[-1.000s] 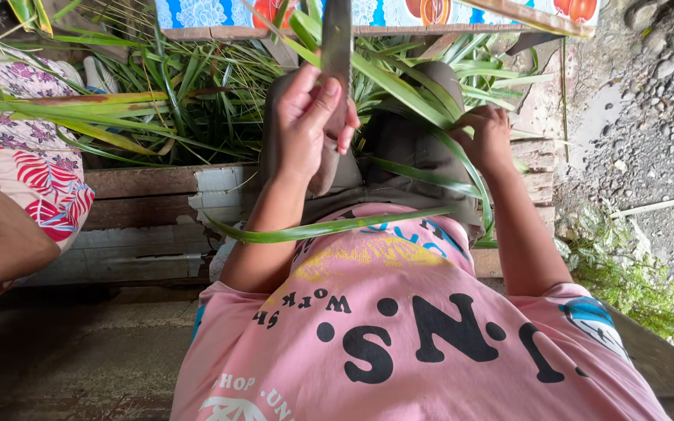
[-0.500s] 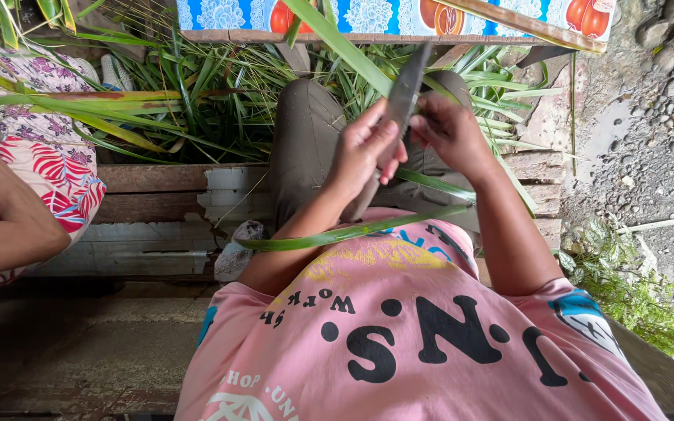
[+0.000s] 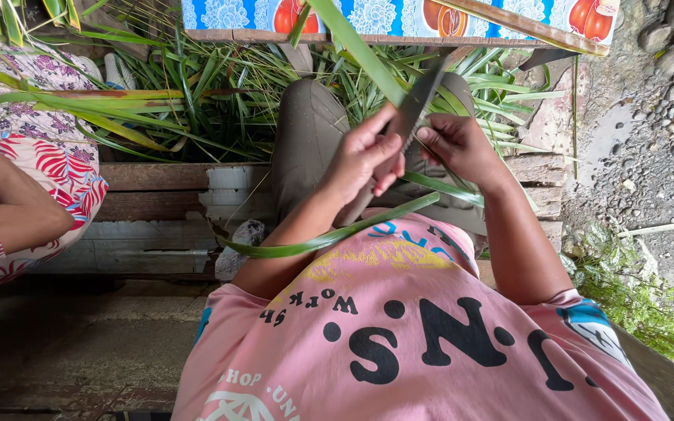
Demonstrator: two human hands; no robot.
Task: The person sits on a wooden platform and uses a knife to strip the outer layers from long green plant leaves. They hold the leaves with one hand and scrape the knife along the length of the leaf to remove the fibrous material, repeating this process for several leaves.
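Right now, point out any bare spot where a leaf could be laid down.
Bare wooden planks lie between the co-worker's patterned skirt and the person's knee. Gravel ground is open on the right. Crowded: the leaf pile beyond, and around the left hand, knife and right hand.

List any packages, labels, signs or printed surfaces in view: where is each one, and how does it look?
Printed cloth: along the top edge, on a board; blue with white lace pattern and red-orange fruit pictures.
Pink shirt: on the person, bottom centre; large black and smaller white lettering.
No packages or screens visible.
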